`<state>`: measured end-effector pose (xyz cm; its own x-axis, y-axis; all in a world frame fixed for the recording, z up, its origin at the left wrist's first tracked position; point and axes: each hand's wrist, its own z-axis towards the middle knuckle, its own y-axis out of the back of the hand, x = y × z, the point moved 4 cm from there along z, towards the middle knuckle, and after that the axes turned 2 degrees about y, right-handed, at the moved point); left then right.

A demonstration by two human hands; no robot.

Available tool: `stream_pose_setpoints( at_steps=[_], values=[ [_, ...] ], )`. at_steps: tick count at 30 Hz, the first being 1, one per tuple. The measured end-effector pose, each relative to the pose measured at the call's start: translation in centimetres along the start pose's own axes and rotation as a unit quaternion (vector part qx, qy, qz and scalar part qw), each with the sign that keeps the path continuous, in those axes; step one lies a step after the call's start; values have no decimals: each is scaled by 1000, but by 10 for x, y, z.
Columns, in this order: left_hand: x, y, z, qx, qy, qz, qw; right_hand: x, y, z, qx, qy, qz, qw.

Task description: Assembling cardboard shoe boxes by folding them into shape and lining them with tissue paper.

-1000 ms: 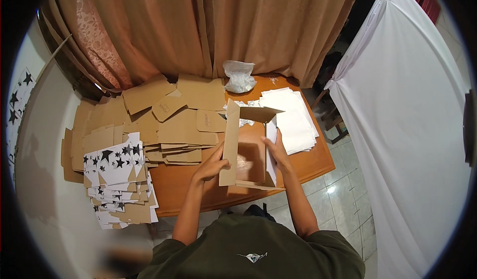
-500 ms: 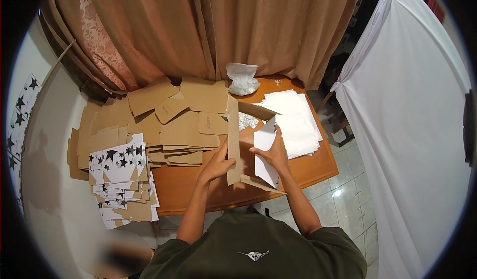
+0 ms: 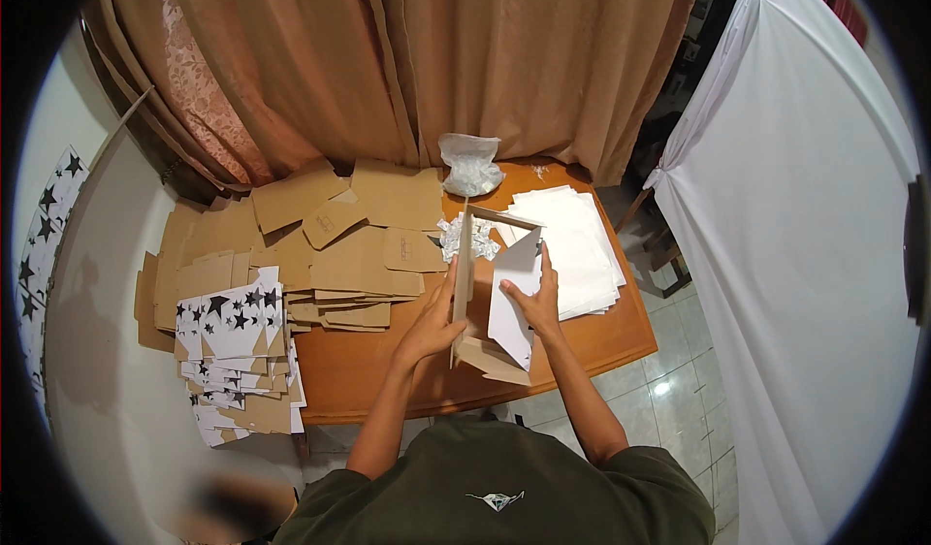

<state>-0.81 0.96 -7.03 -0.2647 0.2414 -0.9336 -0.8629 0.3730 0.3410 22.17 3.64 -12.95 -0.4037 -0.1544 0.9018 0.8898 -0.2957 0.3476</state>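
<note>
Between my two hands stands an open cardboard box, raised over the front of the table, brown on its left wall and end flaps. A white panel forms its right side and leans at an angle. My left hand grips the brown left wall, with the fingers stretched along its outside. My right hand is closed on the white panel, thumb on the inner face and fingers behind it. At the near end a brown flap sticks out toward me.
Flat brown cardboard pieces cover the table's left side. Star-printed white and brown pieces are stacked at the near left. White sheets lie at right. Behind the box are silvery scraps and a translucent plastic bag.
The box has tilted, and its brown wall now shows narrower. Its near flap has swung inward and leftward. My left hand's fingers have straightened along the wall; the right hand keeps its hold.
</note>
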Motion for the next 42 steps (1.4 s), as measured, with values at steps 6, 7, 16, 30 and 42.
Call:
stream_pose_setpoints(
  at_steps=[6, 7, 16, 30, 42],
  values=[
    [6, -14, 4, 2, 4, 69, 998, 5, 3, 5, -10, -6, -9, 1000],
    [8, -16, 6, 1, 3, 70, 998, 4, 2, 7, 1, 0, -11, 1000],
    [-3, -27, 4, -46, 16, 144, 988, 9, 4, 3, -44, 10, -63, 997],
    [-10, -15, 3, -44, 71, 177, 981, 60, 18, 8, 103, 44, -206, 972],
    [-15, -22, 4, -50, 106, 226, 967, 61, 25, 19, 66, 37, -216, 973]
  ],
)
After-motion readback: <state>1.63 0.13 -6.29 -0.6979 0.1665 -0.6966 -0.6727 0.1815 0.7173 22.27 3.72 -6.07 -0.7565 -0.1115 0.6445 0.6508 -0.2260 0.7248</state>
